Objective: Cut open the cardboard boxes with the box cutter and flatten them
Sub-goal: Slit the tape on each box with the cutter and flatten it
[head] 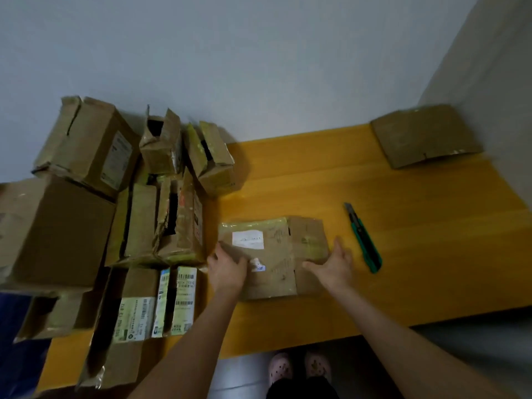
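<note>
Cardboard box near the table's front edge is being pressed by left hand and right hand, both flat, gripping nothing; creases are needing even weight.

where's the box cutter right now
In the head view, the box cutter lies on the yellow table, just right of the right hand and the flattened box.
</note>
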`<state>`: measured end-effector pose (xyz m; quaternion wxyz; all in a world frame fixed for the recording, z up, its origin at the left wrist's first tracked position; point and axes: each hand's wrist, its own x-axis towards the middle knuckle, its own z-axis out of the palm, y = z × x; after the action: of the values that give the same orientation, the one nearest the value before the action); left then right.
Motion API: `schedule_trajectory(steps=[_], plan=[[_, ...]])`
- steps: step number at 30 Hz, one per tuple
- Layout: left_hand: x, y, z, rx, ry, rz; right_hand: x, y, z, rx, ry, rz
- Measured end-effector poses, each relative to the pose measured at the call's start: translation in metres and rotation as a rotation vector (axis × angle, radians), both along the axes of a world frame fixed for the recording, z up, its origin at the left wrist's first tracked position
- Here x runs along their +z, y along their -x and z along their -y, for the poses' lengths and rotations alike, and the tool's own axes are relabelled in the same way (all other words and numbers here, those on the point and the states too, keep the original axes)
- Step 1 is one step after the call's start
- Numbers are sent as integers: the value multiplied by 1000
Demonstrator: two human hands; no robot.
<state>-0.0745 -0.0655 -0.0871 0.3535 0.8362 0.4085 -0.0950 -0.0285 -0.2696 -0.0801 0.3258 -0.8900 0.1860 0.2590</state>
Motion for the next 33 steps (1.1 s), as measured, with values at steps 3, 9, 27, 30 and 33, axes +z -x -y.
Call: schedule_trajectory(steps=[3, 9, 27, 30, 33], plan=[[14, -19, -2, 104, 0, 72, 17, -12, 4, -151, -193, -38], [51, -51, -2, 189, 75, 249, 50, -47, 18, -303, -541, -57], [94, -255, 264, 186, 367, 457, 86, -229, 236, 106, 269, 553], [79, -277, 320, 163, 443, 388, 73, -243, 276, 192, 339, 534], [62, -291, 363, 120, 443, 320, 55, -247, 305, 246, 361, 461]])
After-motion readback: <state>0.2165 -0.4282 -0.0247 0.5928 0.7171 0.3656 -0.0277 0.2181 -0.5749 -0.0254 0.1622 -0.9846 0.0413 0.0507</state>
